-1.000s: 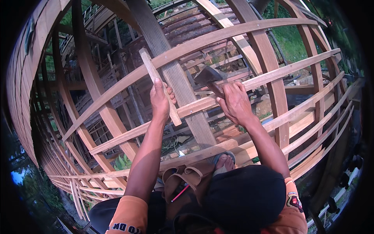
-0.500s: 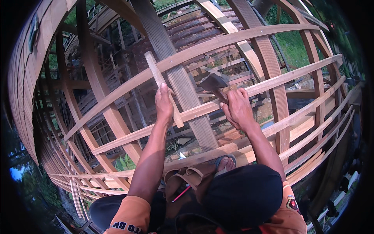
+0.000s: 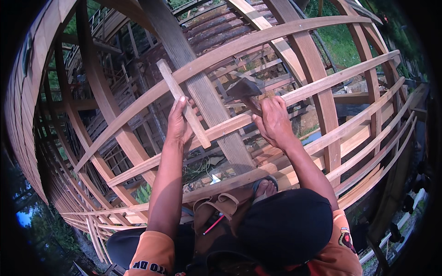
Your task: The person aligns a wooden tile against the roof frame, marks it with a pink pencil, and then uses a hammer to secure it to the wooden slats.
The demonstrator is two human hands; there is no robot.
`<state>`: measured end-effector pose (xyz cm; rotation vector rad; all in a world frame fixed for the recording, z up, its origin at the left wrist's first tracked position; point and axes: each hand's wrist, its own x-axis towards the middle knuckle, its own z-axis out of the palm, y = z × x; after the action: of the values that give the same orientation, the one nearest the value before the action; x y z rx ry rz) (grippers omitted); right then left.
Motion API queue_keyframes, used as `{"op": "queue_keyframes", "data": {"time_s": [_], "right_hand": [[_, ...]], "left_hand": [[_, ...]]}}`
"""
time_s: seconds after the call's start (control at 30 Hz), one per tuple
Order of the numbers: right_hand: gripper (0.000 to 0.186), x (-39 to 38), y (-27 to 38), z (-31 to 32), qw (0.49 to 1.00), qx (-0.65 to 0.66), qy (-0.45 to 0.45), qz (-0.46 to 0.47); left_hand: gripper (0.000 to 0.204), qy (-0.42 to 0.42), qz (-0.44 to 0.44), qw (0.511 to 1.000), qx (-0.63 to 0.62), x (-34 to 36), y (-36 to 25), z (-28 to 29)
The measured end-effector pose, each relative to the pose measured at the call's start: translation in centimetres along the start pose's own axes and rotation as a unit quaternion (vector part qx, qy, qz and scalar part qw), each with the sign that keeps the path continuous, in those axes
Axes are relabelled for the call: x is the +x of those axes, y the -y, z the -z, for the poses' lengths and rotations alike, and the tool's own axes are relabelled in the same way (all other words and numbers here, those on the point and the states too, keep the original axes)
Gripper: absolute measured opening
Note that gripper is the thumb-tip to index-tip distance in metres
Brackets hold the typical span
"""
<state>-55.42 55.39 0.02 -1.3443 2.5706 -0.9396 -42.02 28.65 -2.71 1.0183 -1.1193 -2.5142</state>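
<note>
My left hand is closed on a short wooden stick, its thumb lying along the near half. The stick slants across two long battens, from the upper one to just past the lower one. In my right hand is the handle of a hatchet with a dark, wedge-shaped metal head. Its head is raised over the gap between the battens, right of a wide rafter, and the fist is close to the lower batten. Part of the handle is hidden by my fingers.
Rafters and rows of battens make an open roof frame around me, with gaps down to timber and ground far below. Wooden shingles cover the left edge. My sandalled foot rests by a batten. A brown pouch holds a red pencil.
The view has shifted slightly, so the frame, stick and both hands appear a little further left. The hatchet head has tilted and risen slightly. Both hands keep their holds.
</note>
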Motion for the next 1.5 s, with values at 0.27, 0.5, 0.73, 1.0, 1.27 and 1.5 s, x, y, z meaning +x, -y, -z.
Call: {"op": "queue_keyframes", "data": {"time_s": [0.27, 0.5, 0.73, 1.0, 1.27, 1.5], "right_hand": [[0.025, 0.0, -0.3, -0.4, 1.000, 0.022, -0.013, 0.003], [0.026, 0.0, 0.2, -0.4, 1.000, 0.019, 0.016, -0.019], [0.027, 0.4, 0.6, 0.0, 0.998, 0.009, 0.043, -0.040], [0.033, 0.3, 0.3, -0.2, 0.996, 0.013, 0.068, -0.060], [0.033, 0.0, 0.2, 0.0, 0.996, 0.013, 0.070, -0.047], [0.042, -2.7, 3.5, 2.4, 0.986, 0.161, -0.030, -0.028]], "left_hand": [[0.065, -0.129, -0.044, 0.983, 0.124, 1.9, -0.9, -1.6], [0.083, -0.090, -0.042, 0.989, 0.111, 1.8, -1.8, -1.6], [0.067, -0.125, -0.104, 0.977, 0.135, 2.3, -0.3, -0.4], [0.068, -0.139, -0.123, 0.969, 0.163, 2.0, 0.0, -1.2], [0.059, -0.128, -0.147, 0.971, 0.140, 2.3, 0.4, -1.1], [0.065, -0.104, -0.157, 0.967, 0.171, 2.9, 0.8, -0.3]]}}
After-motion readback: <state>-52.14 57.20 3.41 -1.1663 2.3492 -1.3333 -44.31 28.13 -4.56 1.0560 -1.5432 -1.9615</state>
